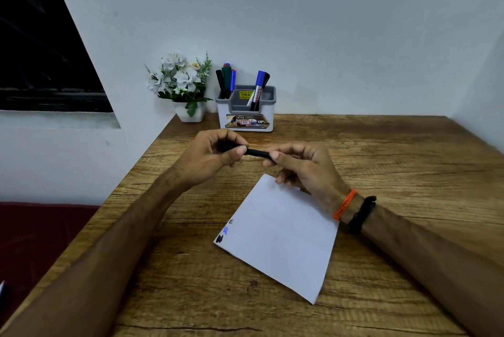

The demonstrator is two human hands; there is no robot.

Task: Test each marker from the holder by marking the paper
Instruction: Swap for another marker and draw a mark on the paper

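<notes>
- Nearest the viewer, below and between the two forearms, the paper [281, 230] lies flat on the wooden table [381, 162]. Its far corner sits just under the right hand [302, 166].
- On the paper's left edge, well below the left hand [210, 156], there are a few small marks [224, 230]: a black blot, a blue one above it and a faint dark scribble above that. I judge that some markers have already been tested; the rest of the sheet is blank.
- Above the paper's far corner, both hands hold one black marker [257, 152] level between them. The left hand's fingers curl round its left end, thumb on top. The right hand pinches its right end with thumb and forefinger, the other fingers tucked.
- Whether the cap is on, coming off or going back I cannot tell; the hands cover both ends. So this marker is either about to be tested or just finished.
- Beyond the hands, at the table's far edge, stands the holder [246, 110]. A cluster of markers [226, 80] stands in its left compartment and a blue-capped marker [257, 88] leans in the middle one.
- Several markers are in the holder, so the task looks well short of done, though which of them are already tested cannot be read.
- Left of the holder sits a flower pot [188, 91].
</notes>
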